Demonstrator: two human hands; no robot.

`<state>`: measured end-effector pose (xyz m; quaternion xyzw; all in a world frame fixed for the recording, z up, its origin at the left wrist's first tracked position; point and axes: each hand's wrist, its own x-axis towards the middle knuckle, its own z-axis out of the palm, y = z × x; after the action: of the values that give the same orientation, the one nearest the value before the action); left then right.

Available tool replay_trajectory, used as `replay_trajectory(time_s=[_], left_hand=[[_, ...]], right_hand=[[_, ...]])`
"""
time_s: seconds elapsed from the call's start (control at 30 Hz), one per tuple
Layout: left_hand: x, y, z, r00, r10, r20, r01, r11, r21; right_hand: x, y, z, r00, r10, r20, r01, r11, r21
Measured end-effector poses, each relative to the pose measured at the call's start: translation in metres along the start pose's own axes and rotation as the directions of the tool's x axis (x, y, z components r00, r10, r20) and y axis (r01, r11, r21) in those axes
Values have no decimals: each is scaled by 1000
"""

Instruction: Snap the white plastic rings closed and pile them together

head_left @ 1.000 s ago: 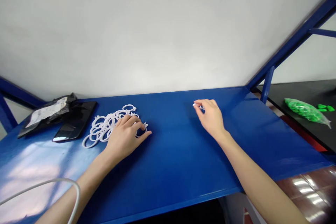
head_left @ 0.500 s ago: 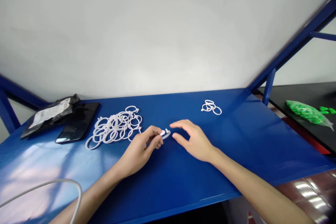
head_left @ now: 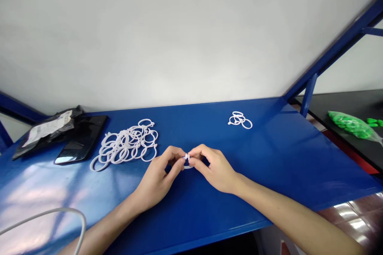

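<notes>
Between my two hands is a white ring (head_left: pixel 188 167) with small knobs at its top, held just above the blue table. My left hand (head_left: pixel 163 173) pinches it from the left with thumb and forefinger. From the right, my right hand (head_left: pixel 214 167) grips the knob end in a pinch as well. Fingers hide much of the ring. Left of my left hand lies a pile of white rings (head_left: pixel 121 149), overlapping one another. A small group of similar white rings (head_left: pixel 238 119) rests farther back on the right.
A black phone (head_left: pixel 80 143) and a black plastic package (head_left: pixel 48 129) lie at the left of the blue table (head_left: pixel 191 127). A white cable (head_left: pixel 60 210) curves over my left forearm. On a black surface to the right sits a bag of green pieces (head_left: pixel 351 125).
My right hand has moved left and closed on the ring's knob end, where before its fingers were apart. The ring has come lower, with both hands now meeting at it.
</notes>
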<state>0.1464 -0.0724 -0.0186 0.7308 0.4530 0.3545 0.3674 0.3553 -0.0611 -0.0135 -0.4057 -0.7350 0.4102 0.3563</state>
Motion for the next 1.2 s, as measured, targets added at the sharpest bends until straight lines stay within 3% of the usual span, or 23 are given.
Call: replay_trajectory(time_s=[0.23,0.53,0.93,1.1,1.2], left_hand=[[1,3,1,998,33,-51,-30,998,53],[1,0,-1,997,-17,-74,16,1000,-12],[-1,3,1,998,57,-10,-57,998,13],[3,4,-4,992,123,9,-123,980,156],[10,-3,-19,975,223,-20,-203,919,338]], right_hand=[[-3,0,1,996,-91,-23,88,990,-107],[-3,3,3,977,-210,-25,200,954,-223],[-8,6,-2,900,-384,207,432,719,-545],[-2,10,0,918,-372,134,389,786,-481],[5,12,-6,936,-349,47,336,848,-409]])
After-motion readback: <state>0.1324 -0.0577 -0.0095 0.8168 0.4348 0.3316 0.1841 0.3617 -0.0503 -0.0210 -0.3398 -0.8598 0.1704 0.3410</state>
